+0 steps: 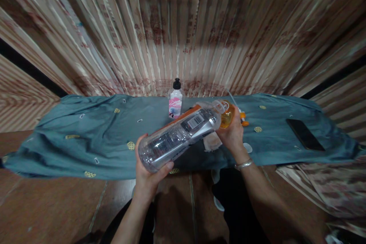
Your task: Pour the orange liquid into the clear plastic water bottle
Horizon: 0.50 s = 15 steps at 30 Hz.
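A large clear bottle (178, 137) with a barcode label is tilted, its neck up to the right. My left hand (150, 175) is wrapped round its base. My right hand (233, 133) grips a smaller container of amber liquid (227, 114) at the large bottle's mouth. Whether the two openings touch, I cannot tell. Behind them a small clear bottle (175, 103) with a pink label and black cap stands upright. Below the large bottle's neck lies a pale folded cloth (212, 142). Orange-and-white parts (243, 119) show just right of my right hand, partly hidden.
A green patterned cloth (114, 152) covers the table. A dark phone (305, 134) lies at the right. Near my right wrist is a small clear round piece (247, 147). Striped curtains (177, 26) hang behind the table.
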Motion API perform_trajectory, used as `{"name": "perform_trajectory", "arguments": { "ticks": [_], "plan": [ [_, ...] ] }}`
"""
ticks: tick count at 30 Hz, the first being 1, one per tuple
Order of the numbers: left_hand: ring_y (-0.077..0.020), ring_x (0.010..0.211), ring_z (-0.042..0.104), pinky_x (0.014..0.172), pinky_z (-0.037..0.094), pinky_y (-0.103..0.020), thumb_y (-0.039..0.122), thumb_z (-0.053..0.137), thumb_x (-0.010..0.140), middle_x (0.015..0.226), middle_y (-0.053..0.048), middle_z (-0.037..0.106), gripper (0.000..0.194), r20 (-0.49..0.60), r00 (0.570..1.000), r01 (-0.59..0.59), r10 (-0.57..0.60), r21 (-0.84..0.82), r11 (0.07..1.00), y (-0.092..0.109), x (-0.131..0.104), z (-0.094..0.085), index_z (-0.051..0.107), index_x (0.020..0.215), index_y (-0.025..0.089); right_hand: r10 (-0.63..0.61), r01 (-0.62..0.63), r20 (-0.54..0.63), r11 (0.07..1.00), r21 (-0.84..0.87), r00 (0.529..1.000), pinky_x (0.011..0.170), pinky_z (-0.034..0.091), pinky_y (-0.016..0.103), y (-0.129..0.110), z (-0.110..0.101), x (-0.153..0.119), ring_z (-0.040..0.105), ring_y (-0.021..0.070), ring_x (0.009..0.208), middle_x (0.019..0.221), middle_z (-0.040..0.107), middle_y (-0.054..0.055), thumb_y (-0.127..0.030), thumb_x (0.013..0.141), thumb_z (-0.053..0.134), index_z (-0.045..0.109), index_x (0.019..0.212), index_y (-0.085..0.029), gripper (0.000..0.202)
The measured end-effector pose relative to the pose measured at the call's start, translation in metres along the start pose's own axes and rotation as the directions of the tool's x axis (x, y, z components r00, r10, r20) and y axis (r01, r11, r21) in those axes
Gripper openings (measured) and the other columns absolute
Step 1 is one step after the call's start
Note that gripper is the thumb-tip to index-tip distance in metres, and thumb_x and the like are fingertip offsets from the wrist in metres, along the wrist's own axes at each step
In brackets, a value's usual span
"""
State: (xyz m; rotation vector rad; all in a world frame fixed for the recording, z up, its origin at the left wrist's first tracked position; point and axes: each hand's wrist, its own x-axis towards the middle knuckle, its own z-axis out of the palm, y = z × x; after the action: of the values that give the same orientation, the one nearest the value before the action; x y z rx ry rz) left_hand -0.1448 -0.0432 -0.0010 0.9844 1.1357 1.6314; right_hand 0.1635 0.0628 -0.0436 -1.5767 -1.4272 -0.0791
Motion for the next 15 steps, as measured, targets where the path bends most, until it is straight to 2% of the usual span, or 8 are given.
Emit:
{"name": "perform_trajectory", "arguments": {
  "ticks": [5, 8, 15],
  "plan": [
    [-0.0358, 0.123, 0.082, 0.106, 0.071, -0.051, 0.043, 0.116, 0.057, 0.136, -0.007, 0.076, 0.111, 0.101, 0.994, 0.034, -0.037, 0.032, 0.999, -0.004, 0.009, -0.013, 0.057, 0.151, 0.033, -0.008, 0.008, -0.006, 1.0, 0.0, 1.0, 0.121, 0.064, 0.069, -0.001, 0.001, 0.0, 0.072, 0.0445, 0.148, 0.16, 0.07, 0.025, -0.059, 0.085, 0.089, 0.042, 0.171, -0.02, 0.105],
    [-0.036, 0.126, 0.081, 0.108, 0.07, -0.051, 0.046, 0.115, 0.059, 0.136, -0.007, 0.076, 0.11, 0.071, 0.997, 0.011, -0.014, 0.043, 0.999, -0.004, 0.009, -0.014, 0.057, 0.152, 0.033, -0.009, 0.009, -0.021, 1.0, -0.013, 1.0, 0.12, 0.065, 0.069, -0.002, 0.002, 0.0, 0.073, 0.0448, 0.146, 0.158, 0.072, 0.025, -0.061, 0.084, 0.09, 0.043, 0.17, -0.02, 0.107],
    [-0.0344, 0.125, 0.081, 0.111, 0.068, -0.049, 0.053, 0.114, 0.064, 0.138, -0.007, 0.075, 0.106, 0.019, 1.0, -0.003, 0.003, 0.008, 1.0, 0.003, -0.001, 0.0, 0.059, 0.153, 0.034, 0.0, 0.0, -0.011, 1.0, -0.012, 1.0, 0.12, 0.064, 0.072, -0.004, 0.001, 0.001, 0.072, 0.0472, 0.148, 0.16, 0.071, 0.027, -0.064, 0.083, 0.089, 0.043, 0.17, -0.019, 0.108]
  ]
}}
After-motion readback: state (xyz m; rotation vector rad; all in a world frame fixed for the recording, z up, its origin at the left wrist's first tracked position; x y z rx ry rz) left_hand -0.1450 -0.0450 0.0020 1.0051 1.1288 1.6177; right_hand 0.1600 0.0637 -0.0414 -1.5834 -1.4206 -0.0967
